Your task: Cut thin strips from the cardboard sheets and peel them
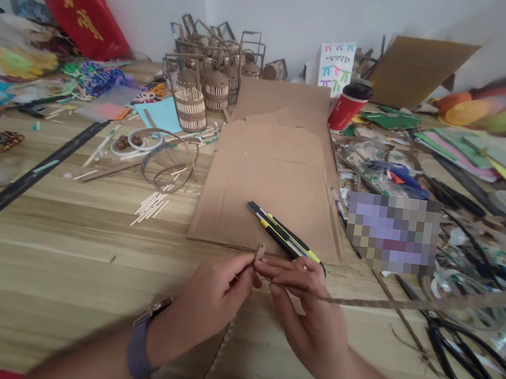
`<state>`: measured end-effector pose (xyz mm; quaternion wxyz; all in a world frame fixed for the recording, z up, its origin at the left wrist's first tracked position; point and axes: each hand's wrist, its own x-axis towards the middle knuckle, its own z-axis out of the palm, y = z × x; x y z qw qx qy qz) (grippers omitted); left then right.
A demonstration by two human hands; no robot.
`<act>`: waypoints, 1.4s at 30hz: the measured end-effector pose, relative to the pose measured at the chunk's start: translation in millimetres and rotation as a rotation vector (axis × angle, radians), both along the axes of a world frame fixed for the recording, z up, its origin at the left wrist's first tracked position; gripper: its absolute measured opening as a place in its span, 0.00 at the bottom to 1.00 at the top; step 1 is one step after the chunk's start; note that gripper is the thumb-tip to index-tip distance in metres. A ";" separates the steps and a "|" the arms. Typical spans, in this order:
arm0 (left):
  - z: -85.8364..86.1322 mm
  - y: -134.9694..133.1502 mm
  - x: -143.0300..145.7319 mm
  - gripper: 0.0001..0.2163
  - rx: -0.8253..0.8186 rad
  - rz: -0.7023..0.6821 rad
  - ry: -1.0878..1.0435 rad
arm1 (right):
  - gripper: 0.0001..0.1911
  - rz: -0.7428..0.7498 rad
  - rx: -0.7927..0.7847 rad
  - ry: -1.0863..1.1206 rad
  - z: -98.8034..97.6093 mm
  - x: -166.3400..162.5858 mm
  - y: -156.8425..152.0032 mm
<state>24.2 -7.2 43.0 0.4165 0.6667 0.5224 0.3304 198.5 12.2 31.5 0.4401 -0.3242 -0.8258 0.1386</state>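
Both my hands meet over the wooden table, just in front of a flat cardboard sheet point(266, 191). A long, narrow brown strip point(405, 304), seemingly corrugated paper, comes in from the right edge to my fingers. Its folded-looking tip pokes up above my left hand point(210, 295), which pinches it between thumb and fingers. My right hand point(311, 313) has its fingers closed on the strip right beside that tip. A twisted brown length hangs below my left hand toward the bottom edge. A yellow-and-black utility knife point(285, 233) lies on the cardboard, close beyond my right fingers.
Small wooden sticks point(152, 205) and brown strip rings point(170, 164) lie at left. Several handled miniature baskets point(189, 111) stand at the back. Black-handled scissors point(471, 364) lie at right, near scraps and tape. A red lidded cup point(346, 107) stands behind.
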 end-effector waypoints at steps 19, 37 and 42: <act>0.5 2.9 -1.3 0.10 -0.009 0.012 -0.040 | 0.07 0.028 -0.191 0.151 4.0 -0.4 -0.2; -1.4 0.7 3.1 0.12 -0.049 0.106 -0.035 | 0.09 -0.002 0.028 -0.003 1.4 -4.8 -3.0; -2.6 2.1 2.6 0.11 -0.041 0.082 -0.041 | 0.10 -0.014 -0.036 0.068 -0.7 -3.3 -2.0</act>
